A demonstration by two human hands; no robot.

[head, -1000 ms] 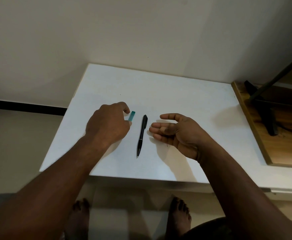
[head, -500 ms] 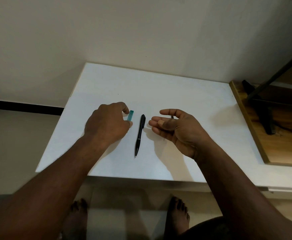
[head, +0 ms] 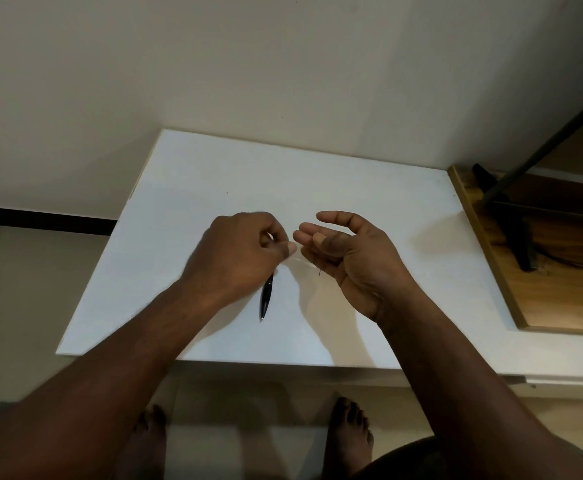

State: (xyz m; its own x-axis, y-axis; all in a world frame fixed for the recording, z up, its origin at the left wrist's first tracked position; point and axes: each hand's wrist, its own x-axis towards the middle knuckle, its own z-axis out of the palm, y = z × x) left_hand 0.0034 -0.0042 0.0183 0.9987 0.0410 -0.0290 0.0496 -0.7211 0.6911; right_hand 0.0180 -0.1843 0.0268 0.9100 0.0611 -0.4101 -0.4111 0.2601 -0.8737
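Move the left hand directly over the right hand before releasing anything, and keep the palm level. Left: fingers curled, thumb against forefinger, contents cannot be told. Right: released, palm up, holding nothing. The pen lies on the tabletop, partly under the left hand.

Left hand over pen (half hidden)

Pen: black, looks plastic, glossy, with faint highlights. Surface: white, matt, smooth. Board at right: brown wood, marked grain, slight sheen. Wall: painted, matt, even.
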